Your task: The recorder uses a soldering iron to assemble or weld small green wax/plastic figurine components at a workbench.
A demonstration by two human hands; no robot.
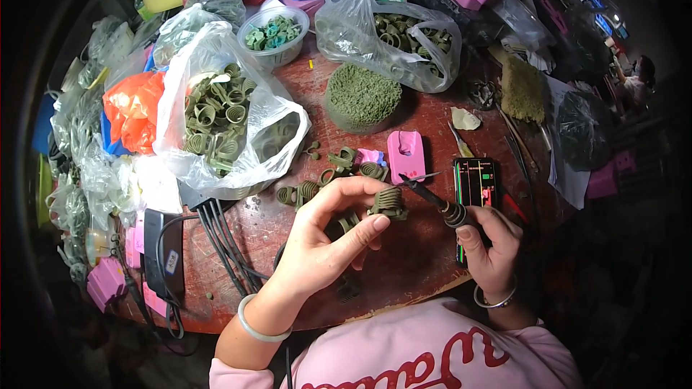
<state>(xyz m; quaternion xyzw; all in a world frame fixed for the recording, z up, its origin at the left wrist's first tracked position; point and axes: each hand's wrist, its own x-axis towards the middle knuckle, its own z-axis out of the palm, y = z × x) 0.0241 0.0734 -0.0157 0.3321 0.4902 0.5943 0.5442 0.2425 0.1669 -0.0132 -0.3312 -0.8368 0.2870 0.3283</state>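
My left hand [323, 239] pinches a dark green ribbed piece [388, 203], waxy-looking, between thumb and fingertips. In my right hand [494, 251] is a black pen-like tool [435, 199] with a thin metal tip, resembling an electric wax pen. Its tip points left, just above and to the right of the piece; I cannot tell whether they touch. Beyond both hands stands a pink block [409, 153] with a hollow in its top. Several similar green ribbed pieces [306, 191] lie loose past my left hand.
A plastic bag of green pieces [295, 126] stands left, another bag [353, 32] at the back. Between them are a tub of green bits [305, 25] and a round green granular mound [362, 95]. A lit phone [467, 173] lies beside my right hand; black cables [220, 241] cross the left.
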